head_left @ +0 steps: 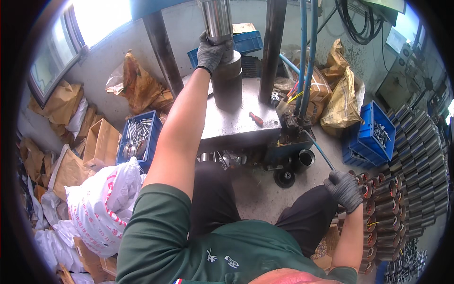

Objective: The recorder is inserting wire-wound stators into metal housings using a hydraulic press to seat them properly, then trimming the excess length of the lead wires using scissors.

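My left hand (211, 53), in a grey glove, reaches up to the press and closes around a dark metal piece beneath the shiny ram (216, 19). That piece is mostly hidden by the fingers. Below it, a thick steel cylinder (228, 90) stands upright on the metal press table (246, 130). Down at the right, my gloved right hand (344, 190) is closed around the end of a thin lever (320, 149), which slants up to the valve block (295, 122) beside the press. A short red-handled tool (256, 119) lies on the table, near neither hand.
Dark press columns (272, 47) and blue hoses (310, 61) rise behind the table. Blue bins of metal parts stand left (150, 142) and right (378, 132). Stacked metal tubes (416, 161) fill the right side. White sacks (101, 203) lie at left; dark round parts (284, 177) sit on the floor.
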The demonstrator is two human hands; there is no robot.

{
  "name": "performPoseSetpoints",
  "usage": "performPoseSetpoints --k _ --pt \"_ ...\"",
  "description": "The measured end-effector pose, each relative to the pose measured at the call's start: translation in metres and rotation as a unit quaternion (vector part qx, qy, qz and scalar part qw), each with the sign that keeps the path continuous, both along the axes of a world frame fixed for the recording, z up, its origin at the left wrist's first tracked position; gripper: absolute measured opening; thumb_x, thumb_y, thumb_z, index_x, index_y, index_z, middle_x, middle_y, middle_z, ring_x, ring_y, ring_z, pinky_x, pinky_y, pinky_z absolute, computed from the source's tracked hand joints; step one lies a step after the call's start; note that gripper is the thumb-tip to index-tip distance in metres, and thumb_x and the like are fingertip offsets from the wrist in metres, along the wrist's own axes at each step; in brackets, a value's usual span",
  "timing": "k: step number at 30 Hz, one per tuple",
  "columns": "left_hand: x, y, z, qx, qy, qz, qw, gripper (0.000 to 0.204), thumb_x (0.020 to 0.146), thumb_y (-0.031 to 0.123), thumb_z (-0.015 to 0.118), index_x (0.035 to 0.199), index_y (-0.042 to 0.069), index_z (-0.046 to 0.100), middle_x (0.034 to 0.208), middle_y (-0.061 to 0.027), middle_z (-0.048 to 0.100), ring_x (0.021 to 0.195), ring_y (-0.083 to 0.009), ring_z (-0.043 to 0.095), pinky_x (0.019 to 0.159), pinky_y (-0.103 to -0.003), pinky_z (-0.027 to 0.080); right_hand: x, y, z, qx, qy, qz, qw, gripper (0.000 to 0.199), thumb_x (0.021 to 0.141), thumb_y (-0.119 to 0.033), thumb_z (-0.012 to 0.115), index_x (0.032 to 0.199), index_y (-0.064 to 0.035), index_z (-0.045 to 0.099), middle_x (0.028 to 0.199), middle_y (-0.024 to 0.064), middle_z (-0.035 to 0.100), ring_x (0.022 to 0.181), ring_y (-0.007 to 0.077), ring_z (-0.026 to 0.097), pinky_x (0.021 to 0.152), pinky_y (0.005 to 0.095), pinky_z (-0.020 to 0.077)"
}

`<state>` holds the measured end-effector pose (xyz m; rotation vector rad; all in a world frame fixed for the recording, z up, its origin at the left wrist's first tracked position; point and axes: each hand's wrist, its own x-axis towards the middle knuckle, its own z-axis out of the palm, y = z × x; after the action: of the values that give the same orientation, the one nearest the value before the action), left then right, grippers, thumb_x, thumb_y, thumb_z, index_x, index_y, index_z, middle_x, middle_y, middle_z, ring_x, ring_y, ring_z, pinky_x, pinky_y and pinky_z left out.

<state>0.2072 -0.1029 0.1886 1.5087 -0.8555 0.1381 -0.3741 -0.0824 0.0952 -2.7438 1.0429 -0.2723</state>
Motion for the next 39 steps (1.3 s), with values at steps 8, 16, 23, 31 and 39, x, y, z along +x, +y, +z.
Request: performPoseSetpoints --k 8,16,23,31,39 --pt "0.009 -0.007 -0.004 -0.011 -0.001 -0.005 1.0 0.109 0.063 0.039 0.097 0.145 0.006 0.033 0.125 -0.0165 0.064 0.113 -0.0252 0.065 0.099 -0.035 0.054 -0.001 -0.001 -0.001 0.001 -0.007 -0.002 1.0 0.028 0.085 -0.03 0.068 0.081 -0.0028 0.069 0.081 0.0214 0.069 0.08 0.0404 0.069 0.072 0.0484 0.0549" --pt "0.011 -0.01 -0.006 -0.027 -0.013 -0.005 1.0 0.102 0.063 0.034 0.097 0.14 0.004 0.037 0.123 -0.0159 0.064 0.11 -0.0254 0.065 0.095 -0.035 0.055 -0.002 -0.003 -0.005 -0.01 -0.011 -0.004 1.0 0.03 0.086 -0.033 0.067 0.08 -0.0043 0.069 0.079 0.0202 0.069 0.077 0.0401 0.069 0.071 0.0489 0.055" --pt "0.0 -0.008 -0.005 -0.011 0.009 0.0 1.0 0.099 0.066 0.035 0.096 0.139 0.002 0.038 0.114 -0.0134 0.067 0.104 -0.0214 0.066 0.091 -0.033 0.055 -0.005 -0.003 -0.005 -0.01 -0.024 -0.001 1.0 0.027 0.085 -0.03 0.068 0.08 -0.0039 0.069 0.08 0.0207 0.069 0.077 0.0402 0.069 0.071 0.0481 0.0551" --pt "0.036 -0.009 -0.016 -0.129 0.081 -0.092 0.984 0.061 0.084 0.036 0.084 0.124 -0.001 0.056 0.101 -0.0086 0.069 0.091 -0.0168 0.065 0.084 -0.03 0.054 -0.001 -0.004 -0.005 -0.002 -0.018 0.005 1.0 0.026 0.085 -0.029 0.07 0.082 -0.0033 0.07 0.081 0.0206 0.069 0.078 0.0396 0.069 0.071 0.0469 0.0555" --pt "0.023 -0.005 -0.013 -0.15 0.097 -0.163 0.97 0.046 0.086 0.031 0.081 0.115 0.002 0.06 0.095 -0.0062 0.068 0.085 -0.0157 0.063 0.08 -0.03 0.053 -0.002 -0.002 -0.002 0.003 -0.019 -0.004 1.0 0.026 0.084 -0.029 0.07 0.082 -0.0037 0.07 0.081 0.0197 0.07 0.078 0.0391 0.069 0.071 0.0468 0.0556"
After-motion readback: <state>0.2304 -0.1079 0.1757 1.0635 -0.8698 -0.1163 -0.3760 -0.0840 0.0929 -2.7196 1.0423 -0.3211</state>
